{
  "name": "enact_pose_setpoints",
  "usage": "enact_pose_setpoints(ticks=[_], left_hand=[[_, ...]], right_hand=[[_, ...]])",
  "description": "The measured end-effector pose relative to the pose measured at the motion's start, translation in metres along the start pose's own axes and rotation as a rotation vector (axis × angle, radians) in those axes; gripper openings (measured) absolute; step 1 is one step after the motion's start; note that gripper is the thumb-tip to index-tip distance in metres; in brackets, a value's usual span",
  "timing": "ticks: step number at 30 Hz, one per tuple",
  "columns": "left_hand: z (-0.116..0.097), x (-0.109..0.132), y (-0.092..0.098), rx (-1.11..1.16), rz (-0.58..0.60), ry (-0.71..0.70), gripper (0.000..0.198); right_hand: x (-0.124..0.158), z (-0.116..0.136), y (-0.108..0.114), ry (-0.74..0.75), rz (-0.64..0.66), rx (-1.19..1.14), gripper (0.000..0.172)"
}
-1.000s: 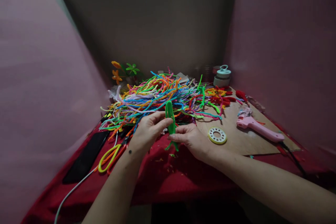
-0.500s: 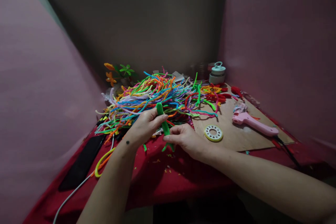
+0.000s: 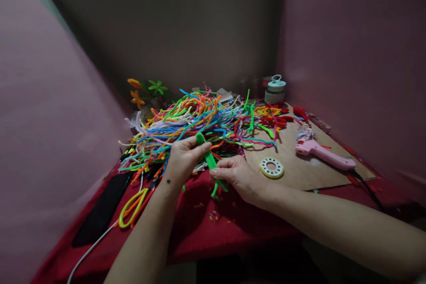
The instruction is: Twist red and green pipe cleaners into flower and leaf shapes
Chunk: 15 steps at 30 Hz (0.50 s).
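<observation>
A green fuzzy strip (image 3: pixel 209 158) slants between my two hands above the red cloth. My left hand (image 3: pixel 187 156) pinches its upper part between thumb and fingers. Lower down, my right hand (image 3: pixel 234 176) grips it with thumb and forefinger, and thin green ends hang below those fingertips. Just behind the hands lies a big heap of colourful pipe cleaners (image 3: pixel 189 120).
A wooden board (image 3: pixel 299 175) on the right bears a pink glue gun (image 3: pixel 324 155) and a yellow-and-white ring (image 3: pixel 272 167). Yellow-handled scissors (image 3: pixel 133 207) and a black phone (image 3: pixel 101 208) lie left on the red cloth (image 3: pixel 213 244). A lidded jar (image 3: pixel 275 89) stands behind.
The green strip has tilted more, its lower end swinging right. My left wrist has shifted slightly right, uncovering more of the scissors.
</observation>
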<state>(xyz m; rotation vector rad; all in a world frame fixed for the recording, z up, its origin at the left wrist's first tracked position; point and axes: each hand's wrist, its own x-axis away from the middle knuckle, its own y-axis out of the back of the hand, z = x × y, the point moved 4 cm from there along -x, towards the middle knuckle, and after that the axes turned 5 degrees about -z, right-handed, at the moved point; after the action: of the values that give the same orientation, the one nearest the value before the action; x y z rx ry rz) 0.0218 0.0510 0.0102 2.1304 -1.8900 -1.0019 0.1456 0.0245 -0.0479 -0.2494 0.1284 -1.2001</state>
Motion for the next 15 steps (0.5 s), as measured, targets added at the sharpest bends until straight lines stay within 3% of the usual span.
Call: enact_pose_setpoints(ticks=[3, 7, 15], left_hand=[[0.0041, -0.0022, 0.0027, 0.139, 0.005, 0.139, 0.028], [0.0002, -0.0027, 0.0092, 0.011, -0.163, 0.035, 0.029], [0.0041, -0.0033, 0.0096, -0.005, -0.222, 0.038, 0.028]], right_hand=[[0.0029, 0.0006, -0.0025, -0.04, 0.023, 0.002, 0.021], [0.0026, 0.0033, -0.0022, -0.051, -0.004, -0.006, 0.02], [0.0026, 0.0035, -0.0031, -0.102, 0.009, -0.037, 0.017]])
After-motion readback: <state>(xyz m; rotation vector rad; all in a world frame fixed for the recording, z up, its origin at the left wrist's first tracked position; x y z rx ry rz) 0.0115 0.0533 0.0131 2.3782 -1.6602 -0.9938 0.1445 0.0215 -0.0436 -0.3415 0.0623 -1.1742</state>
